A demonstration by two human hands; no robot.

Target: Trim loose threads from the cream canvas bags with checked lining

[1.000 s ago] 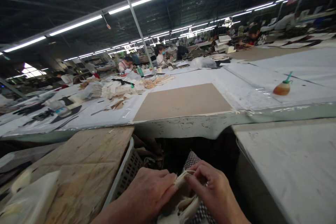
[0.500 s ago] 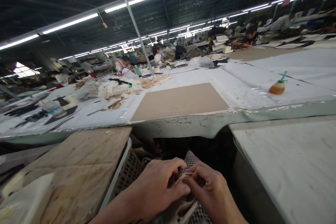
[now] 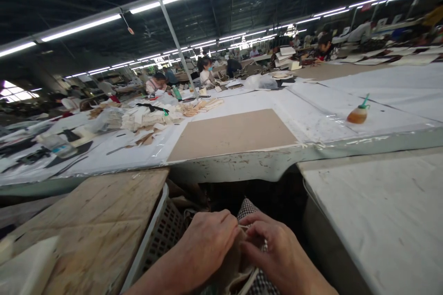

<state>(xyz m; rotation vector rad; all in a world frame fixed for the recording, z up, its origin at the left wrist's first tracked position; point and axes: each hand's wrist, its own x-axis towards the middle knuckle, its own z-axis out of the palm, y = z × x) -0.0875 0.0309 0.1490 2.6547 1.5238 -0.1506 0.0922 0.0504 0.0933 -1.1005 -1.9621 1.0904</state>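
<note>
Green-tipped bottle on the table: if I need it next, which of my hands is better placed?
Right hand, probably: the bottle stands on that side, while the left hand is nearer the basket. Both hands are at the beige cloth, so either may need freeing first.

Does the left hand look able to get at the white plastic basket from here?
Likely yes: the basket stands close on that side, and nothing seems to block its near side. But the left hand is occupied with the beige fabric.
</note>
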